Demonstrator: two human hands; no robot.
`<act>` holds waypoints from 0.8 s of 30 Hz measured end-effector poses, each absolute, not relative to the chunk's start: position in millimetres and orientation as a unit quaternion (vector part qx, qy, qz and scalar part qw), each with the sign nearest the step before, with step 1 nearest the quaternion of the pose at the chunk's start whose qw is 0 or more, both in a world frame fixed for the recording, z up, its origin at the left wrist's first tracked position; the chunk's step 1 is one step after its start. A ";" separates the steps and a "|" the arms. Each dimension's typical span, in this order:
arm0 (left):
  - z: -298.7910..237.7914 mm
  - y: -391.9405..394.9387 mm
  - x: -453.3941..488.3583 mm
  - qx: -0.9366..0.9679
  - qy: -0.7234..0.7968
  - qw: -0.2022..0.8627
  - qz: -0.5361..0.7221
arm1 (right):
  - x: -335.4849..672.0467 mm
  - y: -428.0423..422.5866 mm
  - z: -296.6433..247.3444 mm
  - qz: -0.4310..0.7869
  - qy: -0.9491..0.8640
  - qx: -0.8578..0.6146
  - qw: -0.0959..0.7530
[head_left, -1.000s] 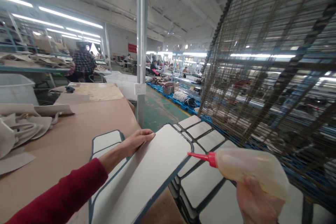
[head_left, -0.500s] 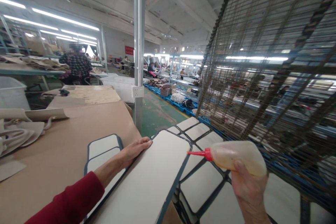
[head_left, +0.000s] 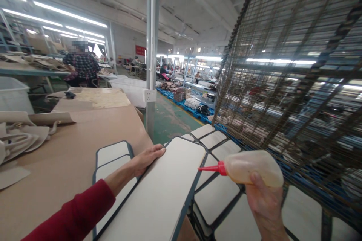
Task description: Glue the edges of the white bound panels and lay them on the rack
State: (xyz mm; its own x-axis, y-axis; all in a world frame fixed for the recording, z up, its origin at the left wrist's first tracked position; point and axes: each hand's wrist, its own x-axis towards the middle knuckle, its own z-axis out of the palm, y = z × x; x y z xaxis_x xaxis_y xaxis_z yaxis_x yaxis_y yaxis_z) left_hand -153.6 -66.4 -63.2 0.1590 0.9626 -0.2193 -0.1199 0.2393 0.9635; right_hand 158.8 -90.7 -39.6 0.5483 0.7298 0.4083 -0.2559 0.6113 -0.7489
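Note:
A long white panel with a dark blue edge (head_left: 166, 180) lies tilted in front of me, its far corners cut at a slant. My left hand (head_left: 149, 158) is closed on its left edge, thumb on top and the other fingers out of sight beneath. In my right hand (head_left: 264, 196) is a squeeze bottle (head_left: 251, 165), half-clear with yellowish liquid inside. Its red nozzle (head_left: 212, 168) points left, the tip at the panel's right edge near the far corner. More blue-edged panels (head_left: 111, 154) lie under my left forearm.
White panels (head_left: 216, 197) with dark edges spread over a rack at the right, below an upright wire mesh (head_left: 277, 64). Beige bag pieces (head_left: 25, 139) lie on the brown table (head_left: 85, 131). A metal post (head_left: 151, 52) stands beyond. A person in a checked top (head_left: 82, 64) is at the back left.
My right hand and the bottle have moved slightly left and towards me, the nozzle tip passing along the panel's right edge. My left hand keeps its hold.

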 end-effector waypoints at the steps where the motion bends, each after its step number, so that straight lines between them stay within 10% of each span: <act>1: -64.3 -65.5 -154.0 0.435 0.482 0.624 0.435 | 158.0 -91.7 -39.2 0.301 -0.372 -0.320 0.817; 24: -55.2 -50.6 -149.1 0.432 0.487 0.621 0.436 | 155.6 -114.2 -42.8 0.313 -0.440 -0.344 0.768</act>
